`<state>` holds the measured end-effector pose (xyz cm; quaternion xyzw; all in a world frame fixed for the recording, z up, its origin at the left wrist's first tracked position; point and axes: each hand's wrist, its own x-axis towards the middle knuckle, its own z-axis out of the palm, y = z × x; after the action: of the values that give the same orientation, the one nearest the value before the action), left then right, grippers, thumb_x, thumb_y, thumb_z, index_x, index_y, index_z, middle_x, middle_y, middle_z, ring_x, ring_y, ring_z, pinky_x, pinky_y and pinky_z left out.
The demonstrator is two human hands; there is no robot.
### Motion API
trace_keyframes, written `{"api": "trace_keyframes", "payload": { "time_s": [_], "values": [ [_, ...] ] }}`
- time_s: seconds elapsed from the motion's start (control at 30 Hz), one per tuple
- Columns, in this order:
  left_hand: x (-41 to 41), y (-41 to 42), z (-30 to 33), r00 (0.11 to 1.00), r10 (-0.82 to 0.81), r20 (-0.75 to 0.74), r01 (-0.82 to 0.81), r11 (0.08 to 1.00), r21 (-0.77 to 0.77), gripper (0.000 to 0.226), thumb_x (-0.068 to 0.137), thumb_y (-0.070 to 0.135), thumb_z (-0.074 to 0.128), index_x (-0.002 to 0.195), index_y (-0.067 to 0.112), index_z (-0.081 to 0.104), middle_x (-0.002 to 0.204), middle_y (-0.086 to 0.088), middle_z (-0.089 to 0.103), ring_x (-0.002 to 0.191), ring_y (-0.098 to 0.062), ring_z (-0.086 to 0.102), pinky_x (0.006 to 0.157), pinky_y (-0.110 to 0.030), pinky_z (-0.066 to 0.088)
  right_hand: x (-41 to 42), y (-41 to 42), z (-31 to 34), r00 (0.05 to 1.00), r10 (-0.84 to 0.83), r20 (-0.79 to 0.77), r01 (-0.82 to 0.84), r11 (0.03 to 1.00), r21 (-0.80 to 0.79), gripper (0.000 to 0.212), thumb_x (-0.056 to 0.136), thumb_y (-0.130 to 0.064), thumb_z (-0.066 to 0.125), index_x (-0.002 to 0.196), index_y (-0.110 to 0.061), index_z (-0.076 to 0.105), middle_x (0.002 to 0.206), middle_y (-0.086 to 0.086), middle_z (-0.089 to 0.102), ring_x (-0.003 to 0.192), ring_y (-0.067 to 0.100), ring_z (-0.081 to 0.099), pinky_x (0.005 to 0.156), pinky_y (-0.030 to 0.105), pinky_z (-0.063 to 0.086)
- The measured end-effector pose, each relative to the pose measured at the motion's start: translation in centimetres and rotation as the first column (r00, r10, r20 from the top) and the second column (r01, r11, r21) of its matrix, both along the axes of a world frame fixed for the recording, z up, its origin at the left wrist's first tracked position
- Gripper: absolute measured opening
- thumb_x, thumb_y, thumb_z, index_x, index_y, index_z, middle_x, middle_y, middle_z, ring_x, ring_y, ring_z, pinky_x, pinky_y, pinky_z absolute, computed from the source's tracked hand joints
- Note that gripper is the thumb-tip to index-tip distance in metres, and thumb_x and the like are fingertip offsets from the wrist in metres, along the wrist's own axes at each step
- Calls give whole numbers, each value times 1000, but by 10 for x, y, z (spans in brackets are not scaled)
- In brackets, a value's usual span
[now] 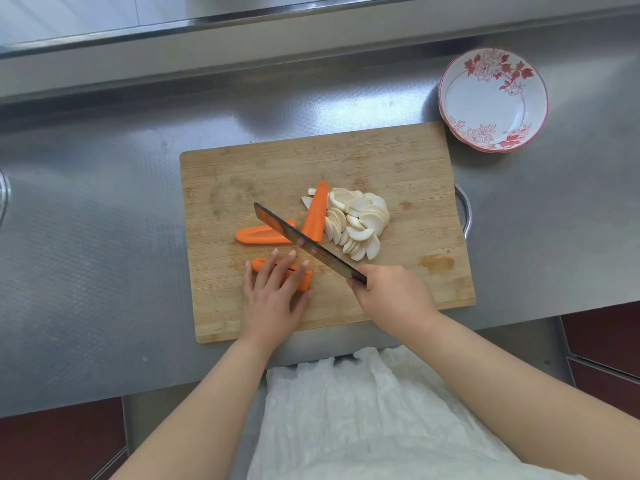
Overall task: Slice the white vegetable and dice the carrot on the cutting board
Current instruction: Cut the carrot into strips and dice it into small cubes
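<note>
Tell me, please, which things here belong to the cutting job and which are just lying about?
In the job: board, white slices, three carrot pieces, knife in right hand, left hand holding the near carrot piece.

Lying about: flowered bowl, pot handle beside the board.

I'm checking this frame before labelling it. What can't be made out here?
All in the head view:
- Carrot piece under the left hand: the fingers cover most of it.
- Knife handle: hidden inside the right hand.
- Round metal thing right of the cutting board: mostly behind the board.
- Whether the blade touches the carrot halves beneath it.
</note>
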<state>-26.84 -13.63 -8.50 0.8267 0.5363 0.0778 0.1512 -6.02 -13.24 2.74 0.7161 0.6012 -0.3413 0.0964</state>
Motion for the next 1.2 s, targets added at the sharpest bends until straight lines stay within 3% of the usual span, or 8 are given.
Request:
{"api": "trace_keyframes", "payload": {
  "time_s": [0.13,0.23,0.33,0.4,0.47,0.73,0.97,1.2],
  "values": [
    [-3,0,-1,1000,-25,8,24,999,34,50,88,49,53,131,25,57,144,-2,47,140,-27,32,114,-59,12,-1,1,2,1000,11,0,-11,1000,-11,28,99,-42,39,100,-24,61,77,-2,62,71,21,56,53,28,37],
    [1,-6,13,956,211,206,-221,975,30,35,88,43,56,106,13,62,119,-9,57,116,-25,49,100,-46,35,-3,4,5,999,41,6,-41,999,-17,29,100,-42,38,98,-23,60,71,-5,54,68,20,52,53,28,37],
    [14,-8,32,636,700,326,-562,709,-426,20,96,33,51,87,17,56,83,6,60,84,-21,57,73,-38,46,-7,9,8,993,118,12,-118,992,-42,28,100,-40,38,97,-21,58,72,-4,51,69,22,50,52,28,35],
    [19,-4,33,429,868,251,-574,476,-666,23,97,34,51,83,17,57,71,4,65,71,-20,65,69,-36,51,-12,13,8,981,191,31,-189,981,-50,28,101,-39,36,99,-22,59,74,-2,52,70,23,50,48,27,30],
    [20,0,31,312,927,206,-556,354,-752,25,97,33,53,84,11,58,71,-1,69,61,-13,66,65,-32,53,-18,16,7,968,245,44,-243,969,-47,29,101,-37,36,101,-22,60,73,-2,51,69,23,51,45,26,26],
    [16,9,30,253,961,108,-513,228,-827,21,92,27,64,87,6,60,76,-6,72,66,-15,70,67,-30,58,-32,21,2,949,311,49,-307,948,-79,23,99,-29,40,101,-20,61,71,-2,51,67,23,50,44,25,24],
    [17,9,30,201,973,116,-488,202,-849,17,92,19,64,86,3,61,73,-7,71,64,-16,69,66,-31,56,-34,24,2,933,353,70,-345,933,-104,13,98,-19,44,88,-21,52,63,-5,37,63,20,43,45,25,23],
    [17,9,31,190,975,117,-470,195,-861,13,92,16,62,85,6,57,74,-7,70,59,-10,68,64,-27,55,-37,26,8,932,358,61,-348,928,-132,11,98,-16,45,96,-18,55,70,-2,49,58,19,40,44,25,23]
  ]
}}
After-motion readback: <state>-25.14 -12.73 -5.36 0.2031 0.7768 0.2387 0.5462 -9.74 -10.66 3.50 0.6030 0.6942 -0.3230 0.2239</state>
